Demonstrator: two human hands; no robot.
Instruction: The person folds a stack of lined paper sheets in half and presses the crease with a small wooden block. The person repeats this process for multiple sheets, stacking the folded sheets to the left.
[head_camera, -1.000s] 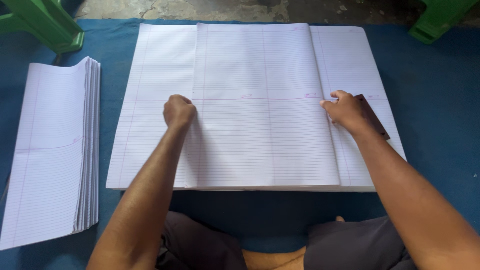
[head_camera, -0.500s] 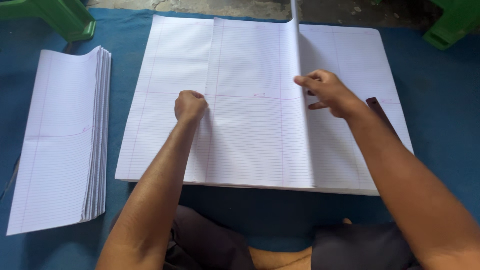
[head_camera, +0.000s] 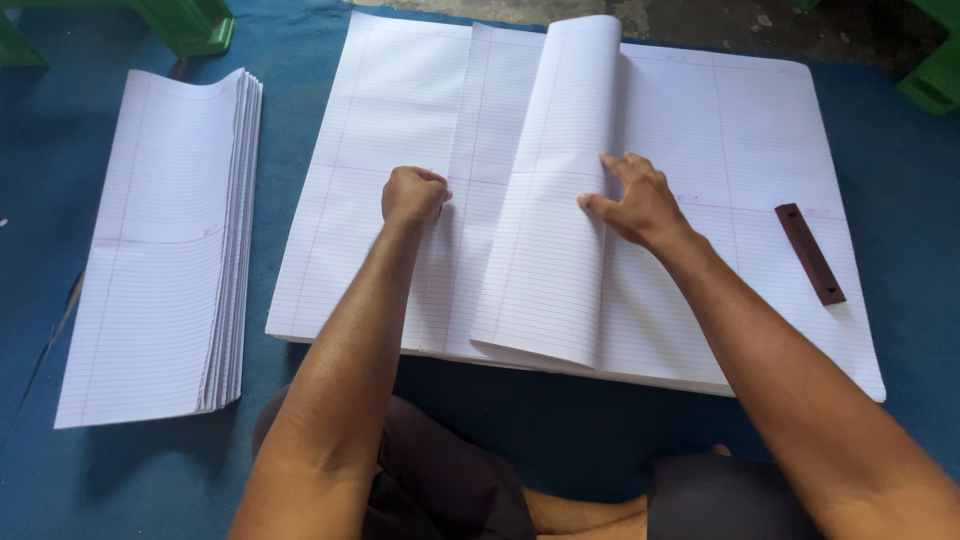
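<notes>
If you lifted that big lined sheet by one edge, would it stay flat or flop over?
It would probably flop: the big lined sheet already curls over in an arch where the right hand folds it. It looks thin and light, so it likely slides easily on the stack of sheets beneath. It may crease too; the left hand presses down as a fist.

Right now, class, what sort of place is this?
Probably a floor-level paper-folding or bookbinding workspace: a large stack of ruled sheets on a blue mat, a folded pile beside it, and a dark flat tool.

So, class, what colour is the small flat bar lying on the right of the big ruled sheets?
Dark reddish brown, the bar, seen in the head view.
</notes>
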